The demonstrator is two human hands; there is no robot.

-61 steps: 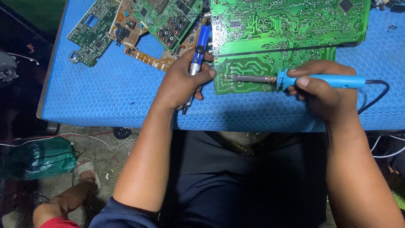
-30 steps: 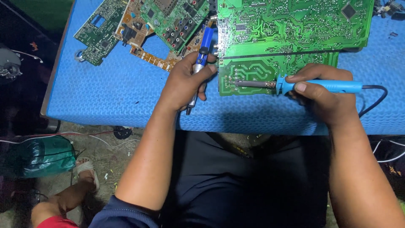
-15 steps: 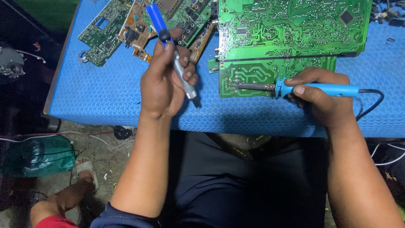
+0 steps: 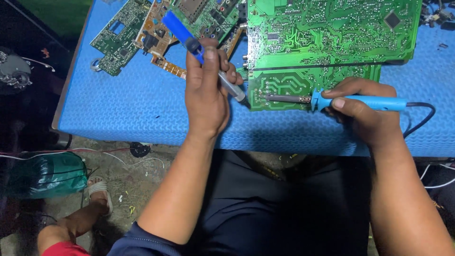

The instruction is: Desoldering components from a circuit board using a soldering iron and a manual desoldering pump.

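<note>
**Two tools meeting at a circuit board's near edge**

The left hand is wrapping its fingers around a light blue-and-silver desoldering pump; the right hand is pinching a blue-handled soldering iron by its insulated grip, hot tip over the stiff, fragile green circuit board lying on the blue desk.

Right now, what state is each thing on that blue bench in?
Left hand: closed around the desoldering pump, thumb on it.
Desoldering pump: tilted, nozzle down at the board's edge.
Right hand: gripping the soldering iron.
Soldering iron: lying nearly level, tip on the large green circuit board.
Large green circuit board: flat, solder side up.
Smaller circuit boards: lying loose, overlapping, on the blue mat.
</note>
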